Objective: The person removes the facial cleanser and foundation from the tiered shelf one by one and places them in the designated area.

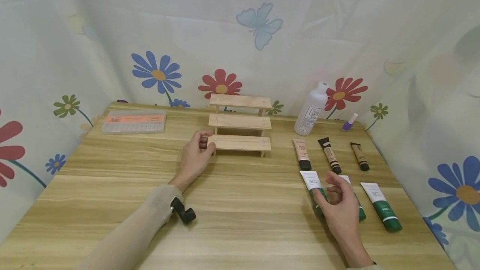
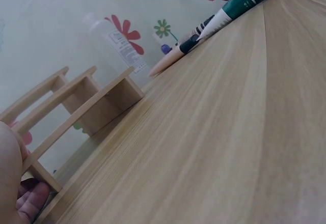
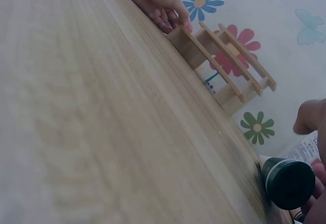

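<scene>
A three-step wooden stand (image 1: 240, 142) stands near the back middle of the table. At its left end, my left hand (image 1: 195, 155) grips the lowest step, thumb in front and fingers behind. My right hand (image 1: 343, 207) hovers over green-and-white squeeze tubes, its thumb and fingers spread apart. Below it lie the left tube (image 1: 310, 180) and a middle tube (image 1: 361, 212), which the hand partly hides. In the right wrist view, a dark green cap (image 3: 291, 184) shows close to the fingers; contact cannot be told. A third green-and-white tube (image 1: 382, 208) lies to the right.
Behind the green tubes lie a pink BB tube (image 1: 301, 153), a black-and-beige tube (image 1: 330, 155) and a small gold-brown tube (image 1: 360, 156). Further back stand a white bottle (image 1: 311, 109) and a purple nail polish bottle (image 1: 348, 124). A clear plastic case (image 1: 135, 123) lies back left.
</scene>
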Motion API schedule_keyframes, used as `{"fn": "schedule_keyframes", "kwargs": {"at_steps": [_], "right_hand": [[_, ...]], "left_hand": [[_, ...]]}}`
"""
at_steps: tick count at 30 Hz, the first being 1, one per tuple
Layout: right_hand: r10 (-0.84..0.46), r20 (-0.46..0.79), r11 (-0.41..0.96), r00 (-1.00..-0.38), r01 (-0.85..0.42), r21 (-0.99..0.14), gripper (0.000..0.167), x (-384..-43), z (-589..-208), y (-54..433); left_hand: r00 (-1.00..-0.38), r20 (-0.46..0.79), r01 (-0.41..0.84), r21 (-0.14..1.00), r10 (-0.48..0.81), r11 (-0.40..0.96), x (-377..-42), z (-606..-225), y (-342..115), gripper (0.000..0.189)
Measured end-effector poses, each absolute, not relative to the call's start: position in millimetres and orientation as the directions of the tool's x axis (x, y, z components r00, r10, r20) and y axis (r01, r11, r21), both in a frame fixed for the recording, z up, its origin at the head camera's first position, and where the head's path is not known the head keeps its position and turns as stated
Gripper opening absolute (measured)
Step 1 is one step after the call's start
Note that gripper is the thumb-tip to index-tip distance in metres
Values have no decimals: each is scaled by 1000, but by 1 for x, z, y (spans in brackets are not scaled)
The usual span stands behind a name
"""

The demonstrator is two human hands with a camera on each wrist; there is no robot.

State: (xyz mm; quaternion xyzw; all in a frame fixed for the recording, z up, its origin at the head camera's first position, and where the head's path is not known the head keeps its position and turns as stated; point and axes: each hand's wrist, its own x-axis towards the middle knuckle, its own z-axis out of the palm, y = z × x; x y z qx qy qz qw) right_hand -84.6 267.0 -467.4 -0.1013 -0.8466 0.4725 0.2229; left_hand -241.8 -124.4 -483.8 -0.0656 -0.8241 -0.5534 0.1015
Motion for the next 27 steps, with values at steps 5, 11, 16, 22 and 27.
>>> {"fn": "schedule_keyframes", "kwargs": {"at_steps": [5,11,16,22,27], "right_hand": [[360,301,514,-883,-81,-854,78,-85,-468,268],[368,312,509,-876,-91,-856,79,-85,-467,267],[362,376,496,-853,-165,-853,74,-86,-465,269],[311,486,567,-817,-251,-785,73,-87,-463,274],[217,494,661,-842,-245,-709,75,-90,-453,280]], "left_hand": [[-972,236,216,898,-7,383,-242,-483,-124,40],[-972,234,214,897,-5,387,-242,-483,-124,41],[-972,234,214,897,-3,386,-241,-483,-123,40],[-973,233,214,900,-3,379,-239,-485,-122,41],[-970,243,219,902,-17,373,-238,-487,-122,47]]}}
